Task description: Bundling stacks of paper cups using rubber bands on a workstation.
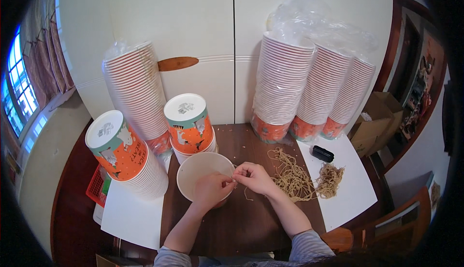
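Observation:
A paper bucket point(190, 171) with a white inside stands upright at the near middle of the table, its mouth facing up. My left hand point(212, 189) reaches over the bucket's mouth, its fingertips pinched together at the right rim. My right hand point(253, 177) meets it there from outside, thumb and forefinger closed. Between the fingertips is a thin tan string, and a loose end point(248, 194) hangs below my right hand. To the right lies a tangled pile of tan strings point(291, 176). Most of the bucket's outside is hidden by my hands.
Two stacks of upside-down orange buckets point(126, 153) point(191, 131) stand left and behind. Plastic-wrapped bucket stacks point(133, 81) point(285, 83) rise at the back. A smaller string bundle point(330, 181) and a black oblong object point(322, 154) lie right. A cardboard box point(374, 124) sits beyond.

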The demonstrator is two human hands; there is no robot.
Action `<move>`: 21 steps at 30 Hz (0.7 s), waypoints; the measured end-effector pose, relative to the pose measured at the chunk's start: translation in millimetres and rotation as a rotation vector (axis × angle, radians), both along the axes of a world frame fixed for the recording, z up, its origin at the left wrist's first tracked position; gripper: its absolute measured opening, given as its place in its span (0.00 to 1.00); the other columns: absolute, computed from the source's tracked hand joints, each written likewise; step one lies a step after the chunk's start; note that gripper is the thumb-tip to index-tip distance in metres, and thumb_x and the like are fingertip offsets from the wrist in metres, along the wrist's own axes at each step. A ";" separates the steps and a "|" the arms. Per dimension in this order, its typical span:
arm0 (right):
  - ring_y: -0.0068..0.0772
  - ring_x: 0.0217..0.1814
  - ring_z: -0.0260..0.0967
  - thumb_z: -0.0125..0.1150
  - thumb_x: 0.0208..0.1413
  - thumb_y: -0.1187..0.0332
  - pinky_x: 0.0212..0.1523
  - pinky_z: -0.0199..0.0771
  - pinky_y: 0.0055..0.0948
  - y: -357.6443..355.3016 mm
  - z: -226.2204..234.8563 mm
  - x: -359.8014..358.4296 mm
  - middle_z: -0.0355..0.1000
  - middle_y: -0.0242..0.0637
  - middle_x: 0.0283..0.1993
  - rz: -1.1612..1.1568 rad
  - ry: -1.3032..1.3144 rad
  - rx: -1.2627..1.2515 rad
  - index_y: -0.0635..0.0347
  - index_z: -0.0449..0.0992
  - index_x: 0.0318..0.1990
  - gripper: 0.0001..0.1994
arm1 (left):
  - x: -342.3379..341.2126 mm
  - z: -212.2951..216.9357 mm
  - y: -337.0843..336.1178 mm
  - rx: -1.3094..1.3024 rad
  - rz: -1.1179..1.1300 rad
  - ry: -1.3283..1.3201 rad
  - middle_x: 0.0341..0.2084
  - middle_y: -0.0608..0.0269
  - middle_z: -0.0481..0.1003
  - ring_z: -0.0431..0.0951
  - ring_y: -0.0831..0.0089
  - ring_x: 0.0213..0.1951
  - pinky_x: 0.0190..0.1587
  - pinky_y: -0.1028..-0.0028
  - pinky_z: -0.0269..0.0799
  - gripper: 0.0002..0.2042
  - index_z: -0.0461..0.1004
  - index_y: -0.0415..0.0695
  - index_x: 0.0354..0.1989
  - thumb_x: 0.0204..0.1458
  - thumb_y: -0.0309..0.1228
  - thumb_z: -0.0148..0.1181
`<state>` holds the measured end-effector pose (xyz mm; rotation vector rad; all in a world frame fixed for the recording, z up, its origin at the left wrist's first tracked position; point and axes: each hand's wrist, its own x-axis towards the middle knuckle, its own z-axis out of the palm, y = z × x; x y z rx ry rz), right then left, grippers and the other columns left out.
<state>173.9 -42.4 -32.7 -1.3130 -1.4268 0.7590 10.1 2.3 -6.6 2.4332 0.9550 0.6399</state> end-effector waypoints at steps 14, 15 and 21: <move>0.10 0.24 0.58 0.58 0.48 0.71 0.24 0.61 0.15 0.7 -1.7 2.1 0.66 0.22 0.23 0.088 0.090 -0.063 0.61 0.73 0.31 0.05 | -6.6 -7.0 9.6 -0.022 -0.004 -0.183 0.20 0.57 0.75 0.76 0.68 0.22 0.27 0.73 0.70 0.08 0.77 0.44 0.30 0.43 0.32 0.58; 0.10 0.24 0.58 0.58 0.49 0.71 0.25 0.61 0.14 0.2 -1.3 1.3 0.65 0.22 0.23 0.105 0.108 -0.063 0.61 0.72 0.32 0.05 | -6.5 -8.2 10.3 -0.021 -0.003 -0.184 0.20 0.57 0.75 0.76 0.68 0.22 0.27 0.73 0.70 0.08 0.77 0.44 0.30 0.43 0.32 0.58; 0.10 0.25 0.58 0.57 0.49 0.72 0.26 0.61 0.14 -0.7 -1.1 0.6 0.64 0.21 0.24 0.098 0.090 -0.047 0.61 0.72 0.32 0.04 | -6.2 -6.0 9.4 -0.160 -0.052 -0.163 0.21 0.56 0.76 0.77 0.74 0.23 0.27 0.76 0.70 0.08 0.76 0.41 0.33 0.45 0.29 0.55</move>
